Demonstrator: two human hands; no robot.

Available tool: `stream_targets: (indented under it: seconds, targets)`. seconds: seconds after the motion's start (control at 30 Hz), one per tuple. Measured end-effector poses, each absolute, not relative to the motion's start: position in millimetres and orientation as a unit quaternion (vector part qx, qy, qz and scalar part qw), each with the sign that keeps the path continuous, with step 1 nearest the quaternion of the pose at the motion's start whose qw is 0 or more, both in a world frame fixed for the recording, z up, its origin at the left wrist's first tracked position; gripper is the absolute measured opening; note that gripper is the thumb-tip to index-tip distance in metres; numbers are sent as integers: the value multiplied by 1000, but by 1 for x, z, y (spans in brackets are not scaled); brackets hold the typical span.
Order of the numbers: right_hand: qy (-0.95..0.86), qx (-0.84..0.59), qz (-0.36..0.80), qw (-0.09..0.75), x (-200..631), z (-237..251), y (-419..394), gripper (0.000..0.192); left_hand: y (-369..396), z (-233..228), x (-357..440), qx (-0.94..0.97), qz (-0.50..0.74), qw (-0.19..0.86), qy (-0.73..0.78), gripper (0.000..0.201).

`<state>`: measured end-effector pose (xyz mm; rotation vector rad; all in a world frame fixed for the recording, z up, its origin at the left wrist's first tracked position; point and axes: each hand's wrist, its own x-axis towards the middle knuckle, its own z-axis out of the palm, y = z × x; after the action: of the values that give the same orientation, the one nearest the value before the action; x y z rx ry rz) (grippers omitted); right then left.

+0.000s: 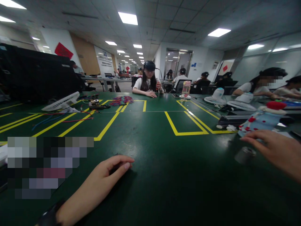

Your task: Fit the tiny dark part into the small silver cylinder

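Observation:
My left hand (113, 171) rests on the green table (150, 194), fingers loosely bent and thumb a little apart, with nothing visible in it. A dark band circles that wrist. On the right, my right hand (275, 147) hovers with fingers stretched to the left and no object seen between them. Just below its fingertips stands a small grey metal cylinder (245, 155), slightly blurred; the hand looks apart from it. Behind the fingers is a light blue container (263, 121) with red spots and a red top, partly covered by the hand.
Yellow tape (191, 133) marks the tabletop. Wire bundles (121, 101) and a white fan (61, 102) lie at the back left. More small fans (217, 97), dark metal profiles (237, 118) and a pink bottle (186, 89) stand back right. A person (148, 81) sits opposite.

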<state>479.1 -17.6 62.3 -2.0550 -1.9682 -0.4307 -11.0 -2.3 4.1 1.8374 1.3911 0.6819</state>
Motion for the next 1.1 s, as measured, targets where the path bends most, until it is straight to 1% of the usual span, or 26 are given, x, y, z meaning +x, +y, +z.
stream_targets:
  seconds: [0.07,0.17,0.33,0.43,0.53,0.77,1.0,1.1]
  targets:
    - [-642,-751,-128,88,505,62,-21,37,-2,4,-10,714,264,359,540,27]
    - [-625,-773,-80,71,515,57,-23,37,-3,5,-10,715,258,357,543,27]
    - [-621,-775,-80,86,504,57,-25,40,-4,7,-9,720,253,349,544,27]
    - [-624,-772,-72,94,500,58,-27,38,-2,6,-8,722,252,347,543,27]
    - [-619,-774,-88,104,500,58,-28,36,-2,5,-9,726,245,346,542,27]
    - [-646,-751,-85,106,493,59,-32,33,-4,6,-10,735,246,343,531,27]
    - [-665,-732,-103,111,492,55,-32,38,-4,8,-8,733,247,350,528,28]
    - [-663,-731,-81,136,490,54,-34,38,-4,7,-10,736,244,346,528,27]
